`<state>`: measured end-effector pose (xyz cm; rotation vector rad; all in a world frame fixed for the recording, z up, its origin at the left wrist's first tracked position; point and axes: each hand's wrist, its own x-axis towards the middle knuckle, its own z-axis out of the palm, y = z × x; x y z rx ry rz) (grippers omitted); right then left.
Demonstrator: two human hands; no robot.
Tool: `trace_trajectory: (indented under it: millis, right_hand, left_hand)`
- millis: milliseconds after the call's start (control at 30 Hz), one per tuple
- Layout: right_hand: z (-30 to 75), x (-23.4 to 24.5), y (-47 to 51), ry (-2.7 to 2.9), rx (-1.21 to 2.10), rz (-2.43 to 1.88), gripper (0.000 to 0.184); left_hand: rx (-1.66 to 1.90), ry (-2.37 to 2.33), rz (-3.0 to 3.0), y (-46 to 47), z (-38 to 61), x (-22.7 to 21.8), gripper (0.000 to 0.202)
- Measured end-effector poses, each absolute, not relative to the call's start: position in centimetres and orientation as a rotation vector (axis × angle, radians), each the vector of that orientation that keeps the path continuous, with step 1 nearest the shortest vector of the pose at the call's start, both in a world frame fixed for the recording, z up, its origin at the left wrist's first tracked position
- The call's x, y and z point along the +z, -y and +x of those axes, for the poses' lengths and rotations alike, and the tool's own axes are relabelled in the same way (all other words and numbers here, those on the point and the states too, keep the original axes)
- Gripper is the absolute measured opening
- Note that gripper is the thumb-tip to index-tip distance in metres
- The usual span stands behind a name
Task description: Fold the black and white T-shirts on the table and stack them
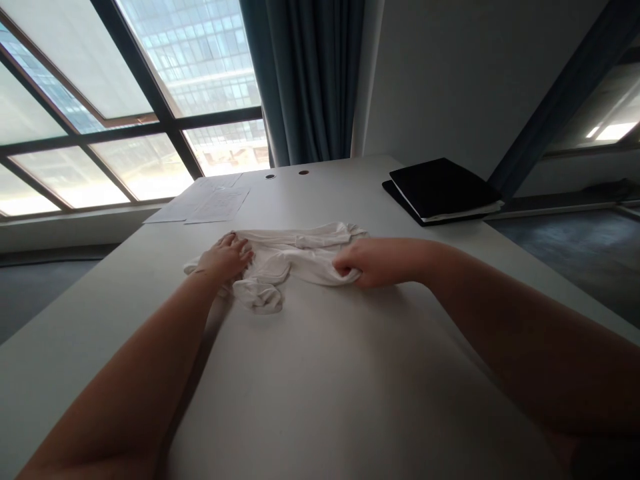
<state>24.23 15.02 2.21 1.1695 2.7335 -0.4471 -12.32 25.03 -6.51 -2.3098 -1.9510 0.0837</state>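
Two bare forearms point(130, 393) are reaching in from the lower corners, cut off by the frame, across a pale matte table point(325, 393). The left hand point(225, 259) is lying open on one crumpled white cloth garment point(300, 255), its fingers slightly spread and pressing down. The right hand point(375, 263) is closing on the garment's right edge, with its fingertips sunk into the fabric and hard to make out. The garment is sitting near the table's middle, bunching into soft folds, with a limp lobe sagging toward the camera; the folds and hands are hiding its full shape. Farther along the table, two overlapping white paper sheets point(210, 203) are lying to the left, and one black folder point(443, 190) with pale pages showing is lying to the right. Two small round holes point(287, 174) are marking the far end.
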Motion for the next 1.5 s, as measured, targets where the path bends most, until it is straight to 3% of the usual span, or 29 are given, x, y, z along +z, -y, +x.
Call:
trace_trajectory:
  millis: [67, 167, 333, 467, 533, 700, 833, 967, 1233, 1367, 1500]
  right_hand:
    - [23.5, 2.9, -13.8, -2.513, -0.714, 1.066, 0.014]
    - [22.7, 3.3, -13.1, -2.300, -0.989, 1.039, 0.026]
    - [21.7, 1.9, -13.6, -2.565, -0.592, 1.321, 0.039]
    - [21.8, -1.7, -15.6, -2.501, -0.545, 1.410, 0.081]
    - [22.7, -3.7, -17.3, -2.504, -0.541, 1.527, 0.087]
    - [27.3, -7.6, -22.2, -2.530, -0.326, 1.791, 0.074]
    - [30.2, -9.0, -24.2, -2.624, -0.292, 1.759, 0.072]
    - [30.5, -9.6, -24.4, -2.657, -0.296, 1.746, 0.072]
    - [29.6, -8.3, -23.9, -2.698, -0.171, 1.728, 0.063]
    - [27.6, -7.0, -22.4, -2.738, 0.041, 1.668, 0.050]
    - [25.6, -7.8, -21.6, -2.887, -0.085, 1.542, 0.047]
  left_hand:
    - [0.098, 2.034, -2.225, -25.0, -12.9, -6.2, 0.058]
    - [0.142, 2.109, -2.114, -24.5, -12.9, -5.6, 0.055]
    - [0.058, 1.775, -2.300, -23.5, -10.0, -5.7, 0.048]
    - [0.036, 1.545, -2.534, -22.9, -6.3, -7.9, 0.055]
    - [0.000, 1.526, -2.552, -22.6, -5.2, -8.9, 0.059]
    - [0.037, 1.625, -2.659, -22.2, -5.2, -9.1, 0.061]
    - [0.041, 1.484, -2.713, -21.5, -5.1, -8.2, 0.059]
    - [0.049, 1.166, -2.825, -19.5, -3.0, -7.8, 0.055]
    - [0.200, 1.262, -2.807, -11.5, 1.7, -6.4, 0.063]
    - [0.267, 1.083, -2.996, -7.8, 2.1, -3.9, 0.073]
    - [0.531, 0.920, -3.340, -6.0, 1.6, 0.8, 0.078]
